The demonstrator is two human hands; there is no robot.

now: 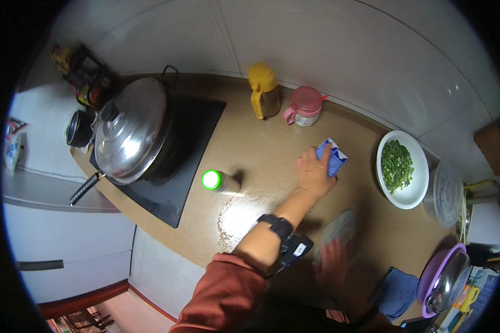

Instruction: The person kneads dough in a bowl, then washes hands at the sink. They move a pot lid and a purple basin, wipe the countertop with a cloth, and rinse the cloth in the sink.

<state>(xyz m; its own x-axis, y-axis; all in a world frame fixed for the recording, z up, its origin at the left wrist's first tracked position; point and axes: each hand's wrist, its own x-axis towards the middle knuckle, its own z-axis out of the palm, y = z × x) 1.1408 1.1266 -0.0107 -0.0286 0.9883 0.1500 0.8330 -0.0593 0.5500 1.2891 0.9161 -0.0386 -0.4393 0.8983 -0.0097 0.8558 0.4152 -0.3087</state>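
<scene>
On the brown countertop, my left hand (pixel 314 170) reaches out with thumb and fingers closed on a small blue and white packet (pixel 335 160). Nearer my body, my right hand (pixel 333 260) lies on a grey-green cloth (pixel 338 231); it is somewhat blurred, and whether its fingers grip the cloth cannot be told. Left of my left forearm stands a bottle with a green-rimmed white cap (pixel 213 180). Beyond the packet are a pink-lidded jar (pixel 306 104) and a yellow-topped pitcher (pixel 263 89). A white bowl of chopped green onions (pixel 416 183) sits to the right.
At left, a lidded wok (pixel 133 129) rests on a black cooktop (pixel 183 200), its handle towards the counter edge. A clear container (pixel 446 195) stands beside the bowl. Near the right edge are a folded blue cloth (pixel 396 291) and a purple basin (pixel 431 279) holding a metal lid.
</scene>
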